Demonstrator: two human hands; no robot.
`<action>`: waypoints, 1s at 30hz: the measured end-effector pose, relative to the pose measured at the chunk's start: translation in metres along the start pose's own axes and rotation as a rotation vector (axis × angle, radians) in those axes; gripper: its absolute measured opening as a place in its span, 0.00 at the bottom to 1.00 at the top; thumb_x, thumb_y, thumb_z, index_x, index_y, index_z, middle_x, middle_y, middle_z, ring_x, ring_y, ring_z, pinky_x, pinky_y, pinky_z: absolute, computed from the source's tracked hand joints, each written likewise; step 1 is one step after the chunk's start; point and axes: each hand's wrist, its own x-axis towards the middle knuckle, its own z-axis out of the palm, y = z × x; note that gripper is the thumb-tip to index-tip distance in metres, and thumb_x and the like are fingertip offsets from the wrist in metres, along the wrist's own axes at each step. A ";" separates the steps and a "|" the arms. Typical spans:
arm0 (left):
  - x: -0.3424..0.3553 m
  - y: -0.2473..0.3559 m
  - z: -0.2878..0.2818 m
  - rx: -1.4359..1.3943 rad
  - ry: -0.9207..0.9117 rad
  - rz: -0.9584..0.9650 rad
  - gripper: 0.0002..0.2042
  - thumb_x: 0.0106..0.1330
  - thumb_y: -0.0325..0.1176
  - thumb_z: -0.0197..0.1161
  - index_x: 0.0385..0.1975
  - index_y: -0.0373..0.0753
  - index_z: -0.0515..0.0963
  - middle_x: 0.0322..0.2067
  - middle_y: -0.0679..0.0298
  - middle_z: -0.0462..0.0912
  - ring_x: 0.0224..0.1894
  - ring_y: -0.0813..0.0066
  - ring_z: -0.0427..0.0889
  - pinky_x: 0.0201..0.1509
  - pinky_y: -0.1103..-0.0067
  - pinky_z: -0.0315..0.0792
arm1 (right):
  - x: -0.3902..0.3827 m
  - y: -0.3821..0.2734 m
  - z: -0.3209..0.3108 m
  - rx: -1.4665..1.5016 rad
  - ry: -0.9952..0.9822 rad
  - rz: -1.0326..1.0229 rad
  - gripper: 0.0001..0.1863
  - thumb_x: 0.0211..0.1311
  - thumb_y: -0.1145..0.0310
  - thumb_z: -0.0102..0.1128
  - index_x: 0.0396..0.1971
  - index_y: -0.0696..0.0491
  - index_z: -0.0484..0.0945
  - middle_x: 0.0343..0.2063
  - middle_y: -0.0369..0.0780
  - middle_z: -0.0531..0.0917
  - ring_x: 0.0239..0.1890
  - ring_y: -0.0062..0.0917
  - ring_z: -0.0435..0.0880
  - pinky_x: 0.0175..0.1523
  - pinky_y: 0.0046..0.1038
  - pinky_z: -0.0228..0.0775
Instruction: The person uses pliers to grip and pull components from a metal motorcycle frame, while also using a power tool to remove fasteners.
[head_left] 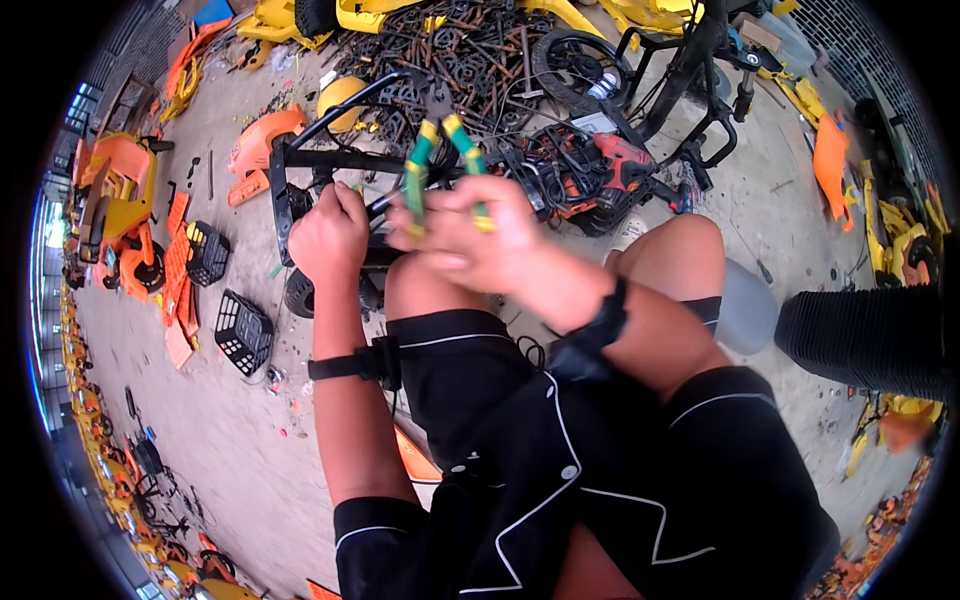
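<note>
1 pair of spread pliers (pixel 420 158) sits in the right hand (pixel 485 230); a loose grip could drop it onto the black frame (pixel 345 160) beside the closed left hand (pixel 328 235), contents hidden.

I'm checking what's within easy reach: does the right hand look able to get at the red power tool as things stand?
Probably not directly: the right hand holds the green-and-yellow pliers, which likely need setting down first. Otherwise the red power tool lies uncovered nearby.
</note>
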 end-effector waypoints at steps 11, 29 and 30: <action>0.003 0.001 0.019 -0.021 0.081 0.022 0.18 0.69 0.44 0.56 0.15 0.45 0.76 0.11 0.56 0.78 0.13 0.54 0.78 0.23 0.64 0.75 | 0.046 0.043 0.014 0.153 0.044 -0.293 0.18 0.56 0.64 0.51 0.45 0.56 0.77 0.38 0.40 0.83 0.39 0.34 0.82 0.35 0.28 0.69; 0.001 0.004 0.008 -0.030 0.048 -0.040 0.21 0.74 0.44 0.50 0.17 0.44 0.78 0.15 0.52 0.80 0.18 0.44 0.79 0.26 0.55 0.73 | 0.008 0.009 -0.020 -0.070 -0.027 -0.062 0.27 0.57 0.59 0.51 0.55 0.57 0.74 0.46 0.41 0.83 0.52 0.36 0.81 0.30 0.23 0.68; 0.002 0.008 0.005 -0.063 -0.019 -0.083 0.18 0.73 0.44 0.52 0.21 0.45 0.79 0.15 0.52 0.80 0.20 0.44 0.80 0.30 0.58 0.76 | 0.033 0.031 -0.009 -0.008 0.045 -0.172 0.22 0.57 0.61 0.51 0.51 0.56 0.75 0.45 0.41 0.83 0.50 0.35 0.81 0.33 0.27 0.69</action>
